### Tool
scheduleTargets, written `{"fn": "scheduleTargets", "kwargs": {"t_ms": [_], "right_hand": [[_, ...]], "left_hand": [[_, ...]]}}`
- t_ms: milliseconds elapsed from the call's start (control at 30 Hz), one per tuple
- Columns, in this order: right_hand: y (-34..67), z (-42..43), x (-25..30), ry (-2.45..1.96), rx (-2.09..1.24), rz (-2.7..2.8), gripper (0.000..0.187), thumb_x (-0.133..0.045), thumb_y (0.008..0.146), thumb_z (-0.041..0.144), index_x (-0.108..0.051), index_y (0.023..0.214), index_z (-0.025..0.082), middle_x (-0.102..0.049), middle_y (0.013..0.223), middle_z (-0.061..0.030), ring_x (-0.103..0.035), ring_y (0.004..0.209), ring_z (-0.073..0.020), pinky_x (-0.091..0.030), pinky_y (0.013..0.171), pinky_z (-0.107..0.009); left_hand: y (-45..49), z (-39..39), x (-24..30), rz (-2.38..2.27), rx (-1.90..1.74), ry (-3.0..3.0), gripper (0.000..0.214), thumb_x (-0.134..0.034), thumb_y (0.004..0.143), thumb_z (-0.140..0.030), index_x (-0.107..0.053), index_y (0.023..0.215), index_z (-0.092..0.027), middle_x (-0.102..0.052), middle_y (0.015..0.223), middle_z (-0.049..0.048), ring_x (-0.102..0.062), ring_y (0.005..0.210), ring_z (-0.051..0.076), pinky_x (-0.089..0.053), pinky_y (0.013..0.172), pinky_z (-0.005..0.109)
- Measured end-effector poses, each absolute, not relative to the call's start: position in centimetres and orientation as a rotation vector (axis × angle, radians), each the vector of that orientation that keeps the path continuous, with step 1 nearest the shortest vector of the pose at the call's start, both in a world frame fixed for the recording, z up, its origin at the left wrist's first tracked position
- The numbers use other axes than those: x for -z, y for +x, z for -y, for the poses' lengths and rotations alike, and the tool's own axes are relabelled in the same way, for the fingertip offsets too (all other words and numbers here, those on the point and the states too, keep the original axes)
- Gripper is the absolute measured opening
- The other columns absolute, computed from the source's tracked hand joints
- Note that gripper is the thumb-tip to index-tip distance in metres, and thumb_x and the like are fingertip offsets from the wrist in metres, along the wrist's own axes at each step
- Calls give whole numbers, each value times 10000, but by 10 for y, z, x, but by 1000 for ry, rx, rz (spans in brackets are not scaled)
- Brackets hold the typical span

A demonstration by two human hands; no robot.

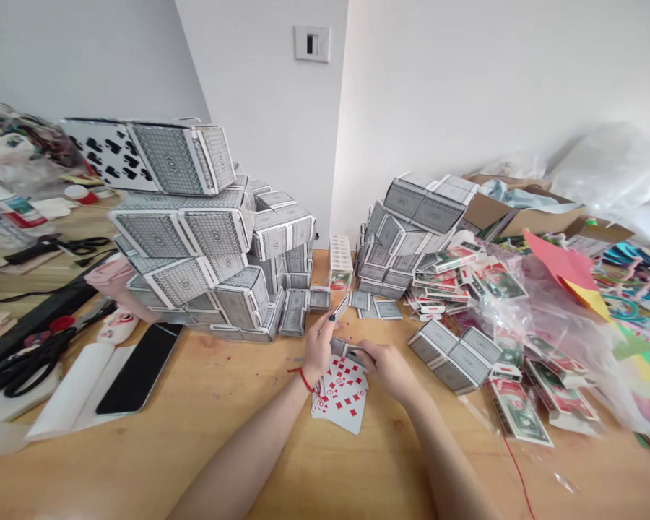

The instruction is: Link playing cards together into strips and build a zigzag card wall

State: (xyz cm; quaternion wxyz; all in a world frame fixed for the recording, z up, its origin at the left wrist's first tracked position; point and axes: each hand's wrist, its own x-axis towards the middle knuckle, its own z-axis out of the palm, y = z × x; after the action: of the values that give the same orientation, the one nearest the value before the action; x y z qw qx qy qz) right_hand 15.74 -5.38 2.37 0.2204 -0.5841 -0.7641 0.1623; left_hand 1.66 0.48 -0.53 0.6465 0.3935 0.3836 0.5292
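Observation:
My left hand (318, 348), with a red string at the wrist, is closed on a playing card (340, 309) that stands up tilted from its fingers. My right hand (388, 370) is closed at the edge of a grey-backed card (340, 347) between the two hands. Whether that one is single or folded with others I cannot tell. Below the hands lie several loose diamond cards (347, 401), face up and overlapping. Grey-backed cards (386, 310) lie flat just beyond my right hand.
A tall pile of card-covered blocks (214, 231) rises at left, a smaller pile (412, 209) at right. One card block (455, 354) sits near my right arm, beside scattered card boxes (520, 412). A black phone (141, 368) and scissors (43, 354) lie at left.

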Motion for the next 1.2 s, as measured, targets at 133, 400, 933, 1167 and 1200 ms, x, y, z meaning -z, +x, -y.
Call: {"fn": "scheduleTargets", "kwargs": {"t_ms": [133, 400, 933, 1167, 1200], "right_hand": [[148, 56, -18, -1672, -249, 2125, 262, -345, 874, 271, -581, 800, 182, -611, 559, -27, -532, 459, -130, -275, 460, -206], [152, 56, -21, -1459, -518, 2051, 267, -372, 855, 236, -626, 930, 202, -681, 692, -43, -589, 549, -133, -376, 526, -194], [155, 52, -19, -1409, -735, 1873, 267, -389, 833, 223, -644, 907, 196, -692, 830, -46, -622, 691, -160, -449, 639, -233], [160, 51, -21, -1364, -813, 1927, 298, -364, 836, 216, -647, 927, 196, -686, 814, -29, -614, 693, -157, -451, 630, -237], [160, 51, -20, -1361, -813, 1931, 296, -365, 836, 217, -646, 926, 192, -684, 801, -28, -609, 678, -152, -449, 624, -233]], "left_hand": [[17, -6, 9, -920, -1264, 921, 421, -498, 774, -390, -547, 1117, -152, -652, 935, 93, -604, 914, 247, -547, 607, 294], [16, -6, 8, -925, -1271, 914, 409, -486, 777, -398, -553, 1101, -157, -631, 999, 97, -603, 919, 252, -537, 530, 255], [15, -3, 6, -903, -1274, 963, 407, -494, 778, -401, -572, 1095, -158, -627, 1022, 102, -555, 1010, 267, -552, 580, 273], [16, -1, 4, -877, -1237, 931, 421, -493, 777, -417, -557, 1107, -163, -616, 1040, 94, -572, 977, 260, -554, 558, 284], [16, -1, 5, -878, -1240, 938, 420, -488, 780, -417, -559, 1104, -158, -616, 1034, 96, -571, 976, 259, -554, 564, 283]]}}
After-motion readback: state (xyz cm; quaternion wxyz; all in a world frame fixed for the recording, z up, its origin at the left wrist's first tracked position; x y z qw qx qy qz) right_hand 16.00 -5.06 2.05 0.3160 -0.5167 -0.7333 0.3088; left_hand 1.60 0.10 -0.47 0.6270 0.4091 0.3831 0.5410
